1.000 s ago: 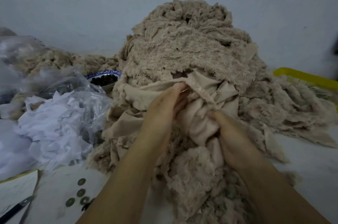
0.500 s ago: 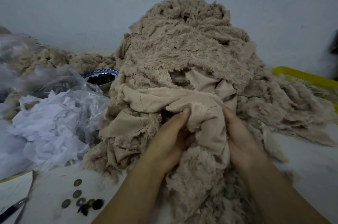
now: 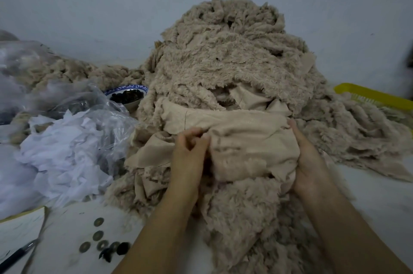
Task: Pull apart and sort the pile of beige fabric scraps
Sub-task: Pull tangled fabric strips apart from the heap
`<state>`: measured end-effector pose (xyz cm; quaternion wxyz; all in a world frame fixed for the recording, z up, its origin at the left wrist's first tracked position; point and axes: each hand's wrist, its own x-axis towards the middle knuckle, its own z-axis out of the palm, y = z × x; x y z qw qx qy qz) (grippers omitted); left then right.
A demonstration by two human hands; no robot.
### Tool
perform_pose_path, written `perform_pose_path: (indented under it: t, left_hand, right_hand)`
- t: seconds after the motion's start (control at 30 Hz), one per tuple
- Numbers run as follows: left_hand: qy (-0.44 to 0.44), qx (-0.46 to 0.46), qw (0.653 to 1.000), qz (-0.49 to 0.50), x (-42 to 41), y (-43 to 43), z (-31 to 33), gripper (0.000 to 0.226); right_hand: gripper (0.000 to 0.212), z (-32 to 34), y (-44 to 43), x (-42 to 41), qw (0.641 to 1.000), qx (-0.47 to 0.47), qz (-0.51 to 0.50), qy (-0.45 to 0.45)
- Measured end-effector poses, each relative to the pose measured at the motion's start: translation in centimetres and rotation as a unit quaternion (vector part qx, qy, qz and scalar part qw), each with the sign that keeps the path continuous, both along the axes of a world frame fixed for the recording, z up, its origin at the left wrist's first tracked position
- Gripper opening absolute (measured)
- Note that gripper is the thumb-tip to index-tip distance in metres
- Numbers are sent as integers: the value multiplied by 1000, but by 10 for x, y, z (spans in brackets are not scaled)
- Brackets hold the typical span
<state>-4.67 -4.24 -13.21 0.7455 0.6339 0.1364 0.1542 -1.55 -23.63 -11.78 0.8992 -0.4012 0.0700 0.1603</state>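
Beige fabric scraps [image 3: 223, 61] rise in a tall fluffy pile at the middle of the white desk [image 3: 380, 197], against the far wall, and spill out to the right and toward the near edge. At the near face of the pile a smooth beige piece [image 3: 250, 146] is stretched between the two hands. The left grip [image 3: 190, 153] has its fingers curled, pinching the left edge of that piece. The right grip [image 3: 308, 157] is wrapped round its right edge, thumb on top. Left of the pile lie white scraps [image 3: 60, 150] beside a crumpled clear plastic bag [image 3: 107, 117], with a blue-rimmed bowl [image 3: 116, 90] of dark bits just behind. Near left are several coins [image 3: 98, 235], a pen [image 3: 15, 255] and a sheet of paper [image 3: 20, 224]. A yellow basket [image 3: 368, 94] sits far right, partly under the scraps.
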Motion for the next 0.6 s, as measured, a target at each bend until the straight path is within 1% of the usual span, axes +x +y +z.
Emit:
perform_pose_path:
  t: [0.03,0.07,0.1,0.13,0.17,0.2,0.23,0.27,0.3,0.33,0.37,0.4,0.43,0.47,0.5,0.53,0.57,0.6]
  left_hand:
    - [-46,166,985,31,-3,1,-1,27]
    - [-107,305,946,35,-6,0,-1,45]
    - [-162,398,903,9,-8,-4,1,63]
    - [-206,462,862,-31,-9,-10,5,74]
    - [-241,511,822,-64,-11,-16,7,79]
    - [-262,546,792,-80,-11,-22,7,76]
    - [-269,558,781,-79,-11,-25,7,68]
    - [-265,549,790,-63,-10,-25,6,55]
    - [-254,519,815,-40,-10,-23,7,39]
    - [-232,458,858,-26,-10,-19,8,23]
    - [-202,372,906,-27,-10,-15,9,16]
    - [-173,286,942,-20,-9,-11,10,17]
    - [-154,225,962,5,-9,-6,12,17]
    - [-143,190,971,36,-8,-2,15,17]
    - [-134,164,976,60,-8,1,16,18]
    - [-127,139,979,78,-8,3,17,22]
    - [-123,115,981,97,-8,5,16,26]
    - [-120,95,981,120,-8,8,15,31]
  right_hand:
    - [64,1,0,-2,1000,-12,14,-20]
    - [61,1,1,-3,998,-34,17,-51]
    - [55,2,4,-4,993,-75,6,-91]
    - [52,3,8,-8,983,-128,-10,-133]
    - [53,5,12,-12,968,-180,-22,-175]
    - [57,7,16,-16,953,-215,-20,-212]
    - [61,8,18,-19,939,-239,-15,-245]
    - [61,9,20,-21,923,-267,-13,-275]
    - [57,9,19,-22,904,-304,-12,-301]
    - [49,10,19,-23,883,-346,-1,-317]
    - [41,10,18,-23,861,-392,26,-322]
    - [34,7,18,-21,833,-444,59,-324]
    - [25,2,18,-20,800,-495,90,-326]
    - [15,-2,18,-18,770,-539,105,-325]
    - [6,-7,17,-15,750,-572,98,-318]
    - [4,-10,16,-12,744,-587,79,-309]
    - [11,-12,14,-10,748,-589,45,-301]
    - [19,-11,12,-8,761,-581,1,-288]
